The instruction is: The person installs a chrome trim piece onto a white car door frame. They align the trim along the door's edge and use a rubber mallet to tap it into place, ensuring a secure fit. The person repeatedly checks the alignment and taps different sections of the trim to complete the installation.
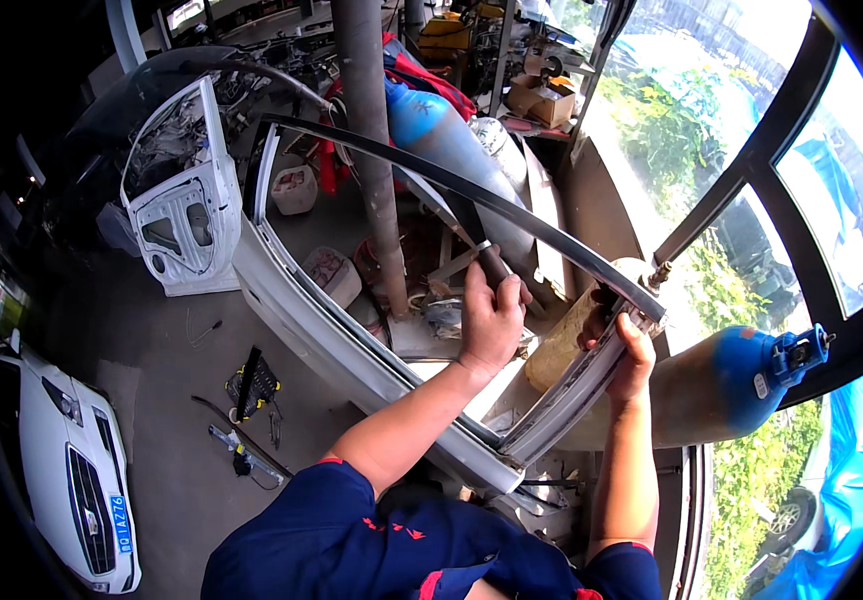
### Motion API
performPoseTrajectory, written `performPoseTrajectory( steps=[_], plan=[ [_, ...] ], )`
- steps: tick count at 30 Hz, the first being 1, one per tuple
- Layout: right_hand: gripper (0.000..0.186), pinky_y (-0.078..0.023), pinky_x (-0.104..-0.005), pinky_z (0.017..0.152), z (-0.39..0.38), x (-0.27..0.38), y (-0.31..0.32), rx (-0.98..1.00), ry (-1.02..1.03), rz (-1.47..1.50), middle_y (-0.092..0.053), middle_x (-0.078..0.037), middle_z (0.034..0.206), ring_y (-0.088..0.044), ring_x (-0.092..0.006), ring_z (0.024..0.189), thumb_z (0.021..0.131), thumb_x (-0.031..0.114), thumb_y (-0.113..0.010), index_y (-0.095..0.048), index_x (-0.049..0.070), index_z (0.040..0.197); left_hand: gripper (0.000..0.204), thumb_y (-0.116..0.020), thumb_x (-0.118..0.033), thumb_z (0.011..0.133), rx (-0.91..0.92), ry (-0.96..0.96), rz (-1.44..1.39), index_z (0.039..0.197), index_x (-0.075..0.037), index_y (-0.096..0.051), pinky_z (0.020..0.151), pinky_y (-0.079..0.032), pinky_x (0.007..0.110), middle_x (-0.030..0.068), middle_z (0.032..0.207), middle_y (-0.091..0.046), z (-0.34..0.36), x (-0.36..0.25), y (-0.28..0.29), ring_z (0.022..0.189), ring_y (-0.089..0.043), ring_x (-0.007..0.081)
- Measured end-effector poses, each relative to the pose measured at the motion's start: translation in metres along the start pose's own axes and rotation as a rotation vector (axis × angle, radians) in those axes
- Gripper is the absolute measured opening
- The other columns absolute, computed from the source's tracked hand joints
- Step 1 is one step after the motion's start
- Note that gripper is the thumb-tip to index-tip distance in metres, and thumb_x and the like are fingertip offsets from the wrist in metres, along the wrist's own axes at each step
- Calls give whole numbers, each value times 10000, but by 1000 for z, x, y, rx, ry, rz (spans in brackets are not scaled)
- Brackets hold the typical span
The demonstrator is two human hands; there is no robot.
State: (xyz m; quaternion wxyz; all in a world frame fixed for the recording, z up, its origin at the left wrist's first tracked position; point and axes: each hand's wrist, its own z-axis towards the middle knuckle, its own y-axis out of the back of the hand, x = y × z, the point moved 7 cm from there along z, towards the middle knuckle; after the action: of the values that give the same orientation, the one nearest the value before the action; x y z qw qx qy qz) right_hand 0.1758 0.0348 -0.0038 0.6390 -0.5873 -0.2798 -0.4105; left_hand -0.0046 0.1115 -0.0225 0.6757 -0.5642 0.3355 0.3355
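Observation:
In front of me stands a silver-grey car door point(316, 335), tilted, with an opening where its window glass would sit. A glossy black trim strip point(511, 212) runs along the upper edge of its window frame. My left hand point(492, 328) is closed round the dark handle of a tool with a metal collar and a flat black blade point(465, 216); its exact kind is unclear. The blade points up and away, by the frame opening. My right hand point(634, 362) grips the frame's right corner, thumb on the near side, fingers partly hidden behind it.
A metal post point(363, 120) rises beyond the door. One blue-topped gas cylinder point(446, 140) leans behind the frame; another cylinder point(721, 385) lies at right by the windows. A white door shell point(186, 215), loose parts on the floor point(251, 385) and a white car point(66, 470) are at left.

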Motion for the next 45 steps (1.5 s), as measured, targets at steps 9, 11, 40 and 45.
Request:
performPoseTrajectory(
  steps=[9, 11, 40, 45],
  plan=[
    [585, -480, -307, 697, -43, -7, -51, 72, 4, -61, -601, -86, 881, -575, -168, 765, 855, 325, -735, -541, -8, 1295, 521, -474, -21, 983, -215, -227, 64, 1492, -19, -358, 596, -433, 221, 19, 876, -516, -49, -48, 29, 691, -484, 81],
    [615, -506, -312, 792, -54, -20, -51, 90, -111, -121, -616, -78, 948, -605, -170, 867, 843, 315, -757, -535, -4, 1321, 559, -479, -54, 990, -308, -305, 200, 1527, -34, -323, 552, -385, 208, 21, 887, -540, -63, -62, 40, 648, -456, 56],
    [431, -619, -414, 711, 6, -57, -280, 928, -637, -362, -694, -163, 956, -715, -256, 788, 1080, 372, -448, -591, -17, 1199, 470, -482, -71, 987, -669, -362, 372, 1455, -30, -507, 420, -326, 239, -5, 726, -525, -173, -158, 110, 484, -401, 49],
    [335, -557, -433, 596, 53, -104, -347, 801, -712, -526, -657, -94, 786, -631, -245, 649, 1041, 230, -432, -651, 31, 885, 465, -502, -37, 959, -629, -433, 516, 1418, 26, -527, 600, -414, 238, -1, 784, -580, -162, -156, 108, 667, -477, 53]
  ],
)
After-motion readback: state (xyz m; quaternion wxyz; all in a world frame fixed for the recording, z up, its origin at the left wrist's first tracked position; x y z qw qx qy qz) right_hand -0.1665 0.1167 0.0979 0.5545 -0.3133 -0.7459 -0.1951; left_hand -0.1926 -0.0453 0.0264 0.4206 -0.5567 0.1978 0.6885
